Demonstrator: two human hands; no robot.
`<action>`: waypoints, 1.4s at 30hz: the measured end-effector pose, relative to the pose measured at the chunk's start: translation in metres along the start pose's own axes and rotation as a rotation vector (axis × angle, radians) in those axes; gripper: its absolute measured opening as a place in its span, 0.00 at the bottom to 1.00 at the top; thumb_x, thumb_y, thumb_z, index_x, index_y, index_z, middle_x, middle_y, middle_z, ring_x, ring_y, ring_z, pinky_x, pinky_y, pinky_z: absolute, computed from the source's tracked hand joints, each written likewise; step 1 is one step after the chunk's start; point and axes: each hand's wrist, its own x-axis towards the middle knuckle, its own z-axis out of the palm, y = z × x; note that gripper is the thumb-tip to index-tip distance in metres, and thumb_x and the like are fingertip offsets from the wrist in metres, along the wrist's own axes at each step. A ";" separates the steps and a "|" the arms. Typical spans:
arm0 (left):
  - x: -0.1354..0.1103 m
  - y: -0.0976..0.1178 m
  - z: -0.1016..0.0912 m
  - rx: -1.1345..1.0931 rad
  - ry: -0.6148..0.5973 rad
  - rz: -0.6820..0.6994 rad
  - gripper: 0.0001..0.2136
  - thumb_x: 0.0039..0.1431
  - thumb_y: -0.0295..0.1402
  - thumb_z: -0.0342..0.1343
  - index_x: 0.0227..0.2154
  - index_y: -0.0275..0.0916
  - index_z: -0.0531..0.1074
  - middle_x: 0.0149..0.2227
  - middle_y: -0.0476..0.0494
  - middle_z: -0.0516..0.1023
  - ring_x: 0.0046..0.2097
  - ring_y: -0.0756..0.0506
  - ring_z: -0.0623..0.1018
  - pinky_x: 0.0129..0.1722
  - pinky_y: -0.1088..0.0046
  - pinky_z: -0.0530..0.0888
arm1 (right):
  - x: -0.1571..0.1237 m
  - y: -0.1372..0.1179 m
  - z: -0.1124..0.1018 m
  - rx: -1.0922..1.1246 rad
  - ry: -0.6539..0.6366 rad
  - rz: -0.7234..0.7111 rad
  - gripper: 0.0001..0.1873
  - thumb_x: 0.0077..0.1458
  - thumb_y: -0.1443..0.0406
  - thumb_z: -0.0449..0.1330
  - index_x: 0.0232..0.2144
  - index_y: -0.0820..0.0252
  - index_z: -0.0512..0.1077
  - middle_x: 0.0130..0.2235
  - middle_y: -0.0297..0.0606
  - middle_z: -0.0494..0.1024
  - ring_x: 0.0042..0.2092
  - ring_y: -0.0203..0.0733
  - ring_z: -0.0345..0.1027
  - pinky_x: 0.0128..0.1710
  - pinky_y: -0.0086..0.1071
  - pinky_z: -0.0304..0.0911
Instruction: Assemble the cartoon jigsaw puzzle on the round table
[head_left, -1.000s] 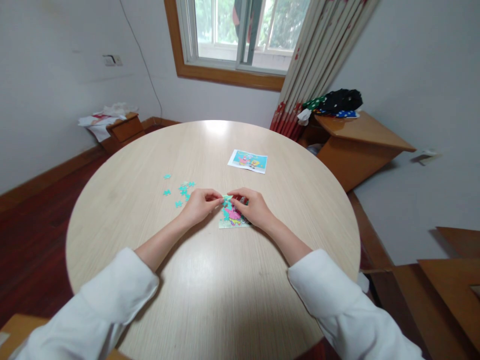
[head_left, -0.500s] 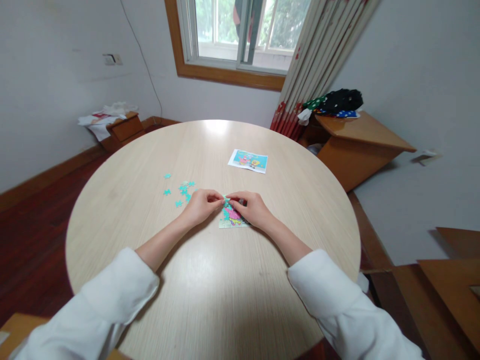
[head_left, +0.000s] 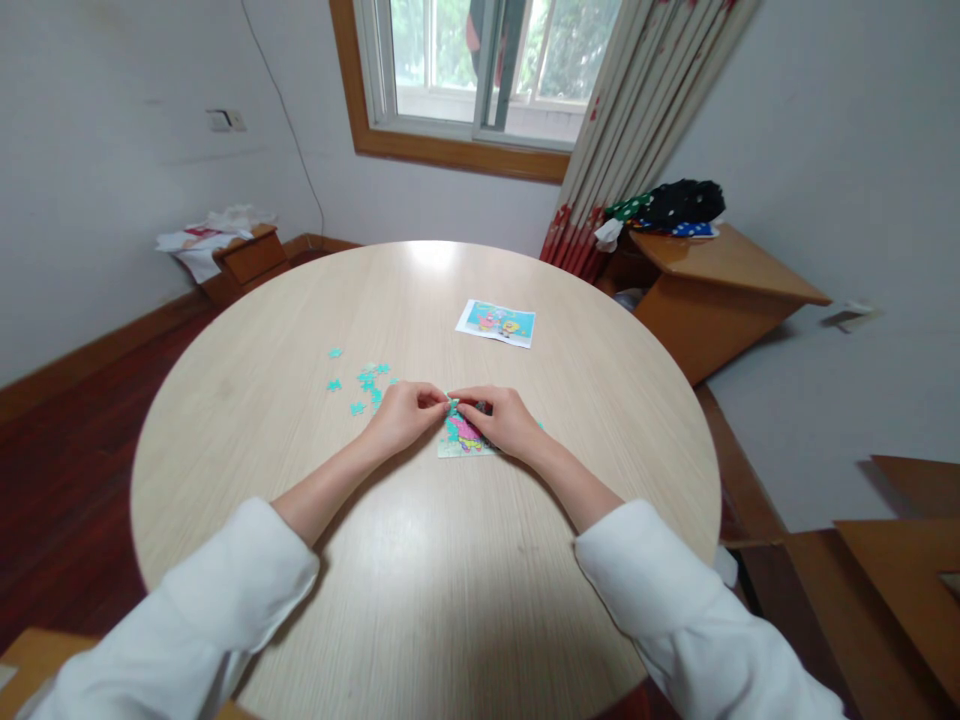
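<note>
A partly built jigsaw puzzle (head_left: 463,438), turquoise with a pink figure, lies in the middle of the round wooden table (head_left: 420,560). My left hand (head_left: 405,414) and my right hand (head_left: 504,421) meet at its top edge, fingertips pinched together on a small turquoise puzzle piece (head_left: 452,404). My right hand covers the puzzle's right part. Several loose turquoise pieces (head_left: 361,381) lie just left of my left hand. A printed reference picture (head_left: 496,323) lies farther back on the table.
A wooden cabinet (head_left: 712,285) with dark clothes (head_left: 667,205) on it stands at the right, beside a curtain (head_left: 637,120). A low wooden stand (head_left: 247,255) with papers is at the back left. Brown boards (head_left: 892,560) lie at the right.
Both hands have drawn slightly closer and lowered onto the puzzle's top edge. The pinched piece now sits at that edge.
</note>
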 end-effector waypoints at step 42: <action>0.001 -0.007 0.002 0.445 -0.042 0.183 0.05 0.53 0.27 0.57 0.23 0.35 0.74 0.24 0.48 0.71 0.27 0.51 0.68 0.30 0.75 0.62 | 0.000 -0.002 -0.001 -0.121 -0.042 0.003 0.06 0.48 0.74 0.61 0.29 0.61 0.76 0.31 0.34 0.75 0.34 0.34 0.67 0.37 0.30 0.61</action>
